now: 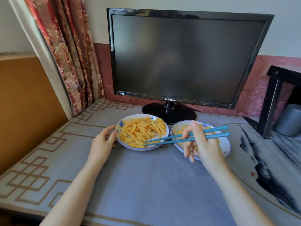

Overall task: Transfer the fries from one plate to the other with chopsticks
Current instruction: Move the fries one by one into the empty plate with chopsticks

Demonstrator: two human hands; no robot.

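Note:
Two white plates with blue rims stand side by side in front of the monitor. The left plate point(123, 141) holds a heap of crinkle-cut fries point(141, 128). My left hand point(104, 141) grips its left rim with thumb and fingers. The right plate point(225, 144) has a few fries point(180, 132), mostly hidden behind my right hand point(202, 144). That hand holds blue chopsticks point(172, 138) pointing left. Their tips rest over the front edge of the left plate, near a fry point(136, 145); nothing is visibly pinched between them.
A black monitor point(187, 57) on a round base point(169, 112) stands right behind the plates. A patterned grey cloth point(143, 176) covers the table. A floral curtain point(68, 54) hangs at the back left, a black stand point(275, 98) with a grey cup point(289, 119) at right.

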